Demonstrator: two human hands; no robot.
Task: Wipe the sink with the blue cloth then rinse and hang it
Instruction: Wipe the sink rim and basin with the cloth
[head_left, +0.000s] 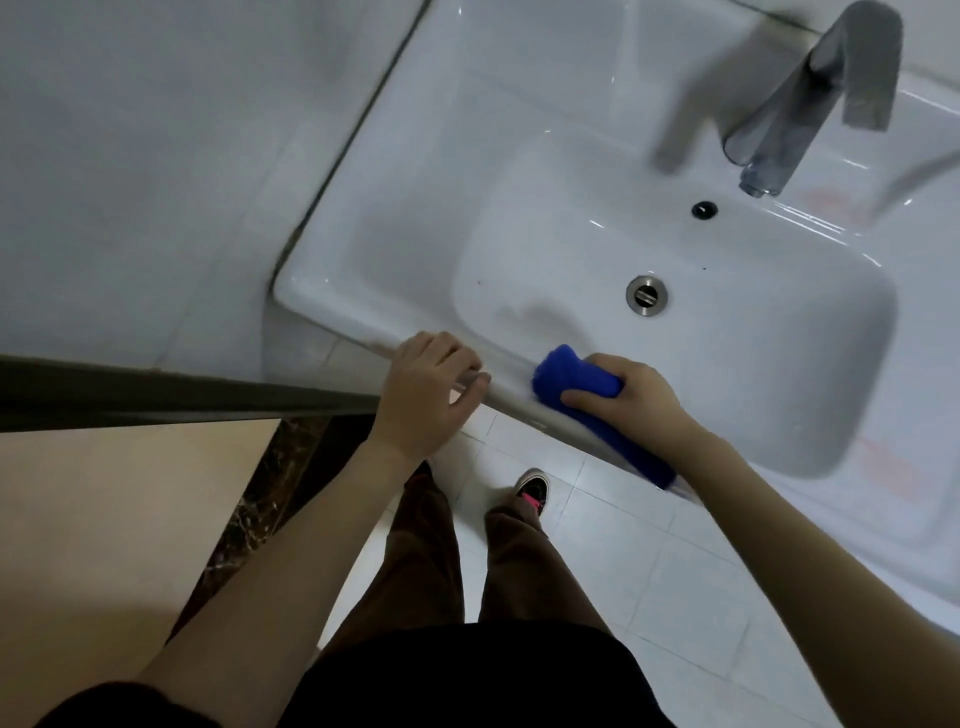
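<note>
Two hands at the white sink (363, 218), head view. Right hand (631, 402) grips the bunched blue cloth (576, 387), pressed on the front rim beside the basin; its tail trails under the wrist. Left hand (423, 397) rests on the rim, fingers loosely spread, holding nothing. Faucet (810, 119) above the drain (647, 295).

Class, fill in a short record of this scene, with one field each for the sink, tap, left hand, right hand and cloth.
Sink: white, drain in the basin
Tap: grey metal, blurred; no water visible
Left hand: rests on the sink's front rim, holds nothing
Right hand: grips the blue cloth
Cloth position: bunched, on the front rim
</note>
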